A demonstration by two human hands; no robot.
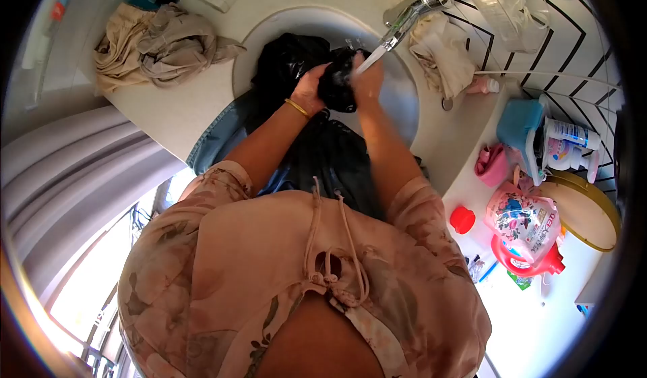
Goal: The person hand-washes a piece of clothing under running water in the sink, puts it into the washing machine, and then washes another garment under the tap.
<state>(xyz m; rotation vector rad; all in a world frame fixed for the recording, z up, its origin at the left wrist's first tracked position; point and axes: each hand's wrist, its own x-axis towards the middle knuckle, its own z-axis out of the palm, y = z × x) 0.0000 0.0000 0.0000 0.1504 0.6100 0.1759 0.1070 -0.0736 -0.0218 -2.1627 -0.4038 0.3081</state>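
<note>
Over the round sink [397,95], my left hand [311,89] and my right hand [368,78] grip a bunched black garment [336,89] between them. Water runs from the chrome faucet [402,24] onto the cloth and my right hand, and small splashes show there. More wet black cloth lies in the basin to the left and hangs over the front rim; whether it is one piece with what I hold, I cannot tell. Blue denim cloth [219,135] drapes over the sink edge beside my left forearm. My fingertips are partly hidden by the fabric.
Beige crumpled clothes [162,44] lie on the counter at left. A cream cloth [441,51] sits right of the faucet. Farther right are a blue container [520,123], a pink detergent pouch [522,219], a red cap [462,220] and white bottles [569,142].
</note>
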